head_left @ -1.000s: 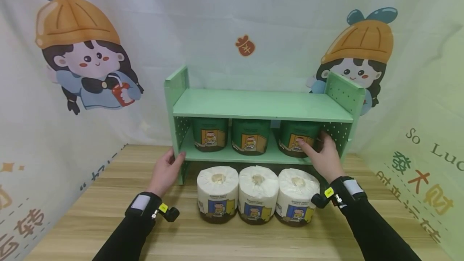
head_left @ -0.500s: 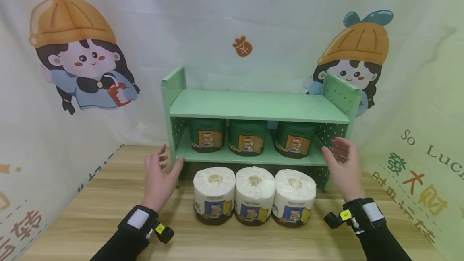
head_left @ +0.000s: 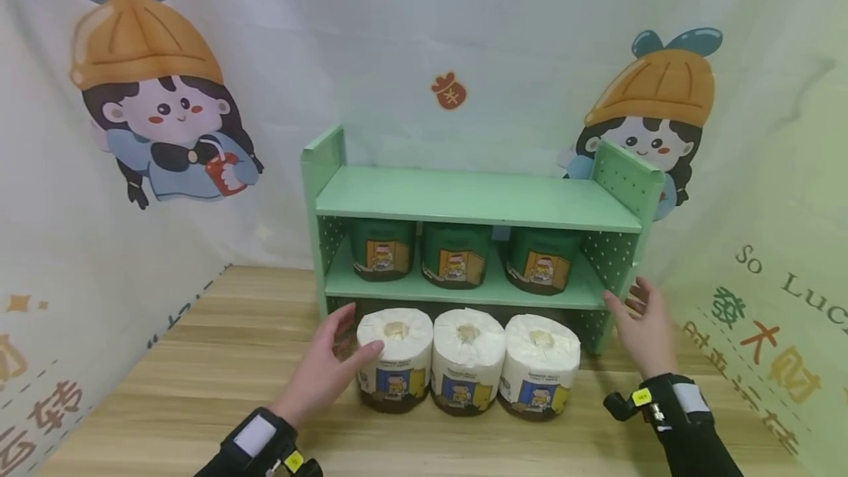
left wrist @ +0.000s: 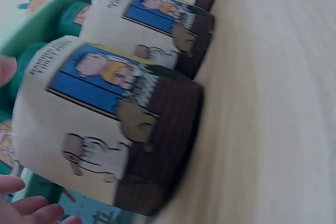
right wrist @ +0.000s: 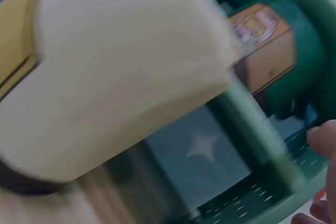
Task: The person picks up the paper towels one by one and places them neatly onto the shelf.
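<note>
In the head view, your left hand (head_left: 334, 363) is beside the left white roll (head_left: 396, 370), fingers spread and gripping nothing, with the thumb in front of the roll's left side; you cannot tell from here whether it touches. That roll stands upright on the wooden desk (head_left: 225, 359), at the left end of a row with the middle white roll (head_left: 467, 370) and the right white roll (head_left: 542, 374). All three stand close together in front of the green shelf (head_left: 477, 197). Your right hand (head_left: 644, 330) is at the shelf's right end, just beside the side panel (head_left: 629, 182), with loosely bent fingers and nothing in its grasp. On the middle board you have three green packs (head_left: 457, 256) side by side, the right one set a little apart from the panel. A pale printed cloth (head_left: 397, 35) hangs behind.

In the left wrist view, you see the left white roll large and close, with its blue picture and dark base towards you. Your thumb shows at the left edge and your fingers at the bottom left, with the roll's side between them; contact is unclear.

In the right wrist view, a blurred white roll fills the upper left. Your fingertips show at the right edge, near the perforated panel and a green pack on the board.
</note>
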`<act>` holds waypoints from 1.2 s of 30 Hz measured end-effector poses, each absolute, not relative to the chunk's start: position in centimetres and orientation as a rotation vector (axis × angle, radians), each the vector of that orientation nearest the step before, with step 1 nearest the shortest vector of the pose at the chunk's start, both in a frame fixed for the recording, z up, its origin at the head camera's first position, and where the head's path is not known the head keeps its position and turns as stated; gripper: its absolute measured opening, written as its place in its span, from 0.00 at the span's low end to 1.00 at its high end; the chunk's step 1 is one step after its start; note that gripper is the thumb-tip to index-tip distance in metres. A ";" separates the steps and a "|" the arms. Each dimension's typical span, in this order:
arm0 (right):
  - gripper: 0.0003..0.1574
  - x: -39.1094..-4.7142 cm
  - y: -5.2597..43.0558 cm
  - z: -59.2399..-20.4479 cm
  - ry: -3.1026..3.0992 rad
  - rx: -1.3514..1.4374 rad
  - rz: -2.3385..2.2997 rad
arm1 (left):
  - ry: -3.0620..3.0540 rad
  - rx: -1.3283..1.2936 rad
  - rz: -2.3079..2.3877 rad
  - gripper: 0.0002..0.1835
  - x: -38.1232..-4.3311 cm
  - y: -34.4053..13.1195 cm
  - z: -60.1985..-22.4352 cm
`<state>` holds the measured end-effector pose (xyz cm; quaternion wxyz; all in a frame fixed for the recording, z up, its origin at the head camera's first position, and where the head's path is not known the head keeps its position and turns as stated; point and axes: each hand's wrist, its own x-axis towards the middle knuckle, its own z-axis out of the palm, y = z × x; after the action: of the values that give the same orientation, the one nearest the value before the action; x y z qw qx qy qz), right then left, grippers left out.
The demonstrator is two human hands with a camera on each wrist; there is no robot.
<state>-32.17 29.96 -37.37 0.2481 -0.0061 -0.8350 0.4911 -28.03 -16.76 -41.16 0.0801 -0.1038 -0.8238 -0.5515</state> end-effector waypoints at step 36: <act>0.32 -34.2 30.7 -39.8 -2.381 -0.005 1.205 | -2.500 -0.431 -1.806 0.57 -29.1 -16.2 -44.5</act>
<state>-34.17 30.66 -39.81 0.2341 -0.0020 -0.8674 0.4391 -29.14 -16.19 -44.46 0.0135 -0.1384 -0.8028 -0.5799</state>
